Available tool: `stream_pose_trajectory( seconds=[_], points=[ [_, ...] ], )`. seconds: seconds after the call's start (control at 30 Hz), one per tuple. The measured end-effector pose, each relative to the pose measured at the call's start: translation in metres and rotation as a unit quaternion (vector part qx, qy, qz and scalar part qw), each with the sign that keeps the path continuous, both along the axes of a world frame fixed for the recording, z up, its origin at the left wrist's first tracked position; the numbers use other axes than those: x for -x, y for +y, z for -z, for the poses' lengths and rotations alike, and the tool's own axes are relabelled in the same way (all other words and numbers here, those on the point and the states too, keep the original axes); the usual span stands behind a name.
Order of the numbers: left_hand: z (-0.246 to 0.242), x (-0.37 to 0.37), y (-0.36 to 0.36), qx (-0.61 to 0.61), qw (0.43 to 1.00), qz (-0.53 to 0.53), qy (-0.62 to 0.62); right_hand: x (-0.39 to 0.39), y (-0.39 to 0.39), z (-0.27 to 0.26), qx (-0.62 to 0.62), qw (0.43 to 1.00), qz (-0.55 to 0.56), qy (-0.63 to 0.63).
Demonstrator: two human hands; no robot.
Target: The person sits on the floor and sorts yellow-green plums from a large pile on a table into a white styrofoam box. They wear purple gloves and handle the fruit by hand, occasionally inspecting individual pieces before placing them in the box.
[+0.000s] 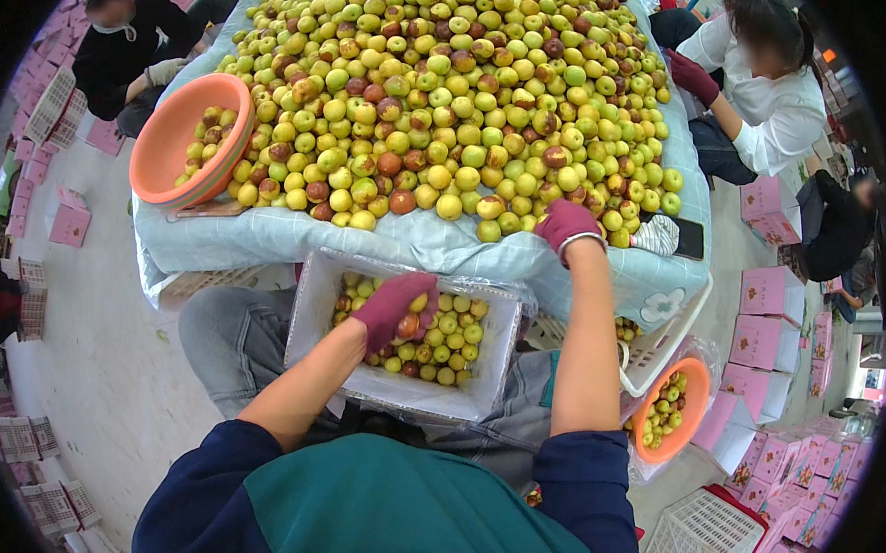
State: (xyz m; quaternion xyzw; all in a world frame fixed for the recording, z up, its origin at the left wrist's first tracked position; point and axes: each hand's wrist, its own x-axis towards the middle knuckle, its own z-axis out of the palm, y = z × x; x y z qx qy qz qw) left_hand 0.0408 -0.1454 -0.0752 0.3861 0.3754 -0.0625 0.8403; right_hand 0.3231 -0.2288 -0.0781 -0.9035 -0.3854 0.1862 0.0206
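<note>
A big heap of green and reddish-brown jujubes lies on a light blue cloth over the table. On my lap rests a white-lined cardboard box, its bottom covered with the same fruit. My left hand, in a maroon glove, is inside the box, holding jujubes, one reddish and one yellow at its fingers. My right hand, gloved alike, touches the heap's near edge; its fingertips are partly hidden, and whether they grip a fruit is unclear.
An orange basin with some jujubes stands at the table's left corner. A phone and striped cloth lie at the right corner. Another orange basin stands low right, near a white plastic crate. People sit at both sides; pink boxes line the floor.
</note>
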Motion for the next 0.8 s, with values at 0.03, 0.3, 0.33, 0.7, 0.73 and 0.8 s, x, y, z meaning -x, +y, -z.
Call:
stream_pose_trajectory(
  seconds=[0.03,0.3,0.33,0.7,0.73,0.8],
  points=[
    [-0.005,-0.004,0.005,-0.028,0.999,-0.019,-0.012,0.008,0.005,0.005,0.011,1.0,0.004,-0.019],
    [-0.014,-0.004,0.019,0.171,0.976,-0.069,-0.116,0.019,0.024,0.003,-0.199,0.974,0.068,0.08],
    [-0.011,-0.002,0.021,0.192,0.968,-0.061,-0.146,0.017,0.025,0.002,-0.247,0.957,0.085,0.129],
    [-0.001,-0.067,0.056,-0.764,0.642,0.067,-0.012,0.049,0.039,-0.018,-0.072,0.994,-0.051,-0.058],
    [0.002,-0.077,0.059,-0.768,0.631,0.11,0.026,0.06,0.038,-0.015,-0.047,0.997,-0.047,-0.049],
    [0.009,-0.094,0.06,-0.774,0.599,0.185,0.091,0.078,0.041,-0.007,-0.04,0.998,-0.033,-0.031]
  ],
)
